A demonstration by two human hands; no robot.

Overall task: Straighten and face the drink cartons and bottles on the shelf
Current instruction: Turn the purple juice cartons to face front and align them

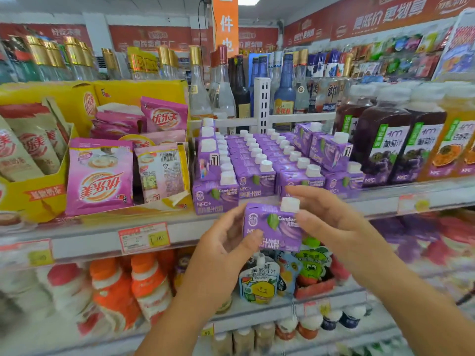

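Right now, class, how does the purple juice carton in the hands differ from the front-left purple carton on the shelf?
The held carton is off the shelf, between the left hand and right hand; the front-left shelf carton stands on the shelf, untouched. A thumb partly covers the held carton's front; the shelf carton's front is uncovered. Both are purple with white caps.

Holding one small purple carton (272,227) upright just in front of the shelf edge, white screw cap up, printed face turned outward. Standing behind it on the shelf in tight rows, more purple cartons (257,160), caps up, fronts facing out, a few perching askew on top at both sides. Standing just right of those, dark grape juice bottles (383,150) and orange juice bottles (455,147), upright, labels forward.
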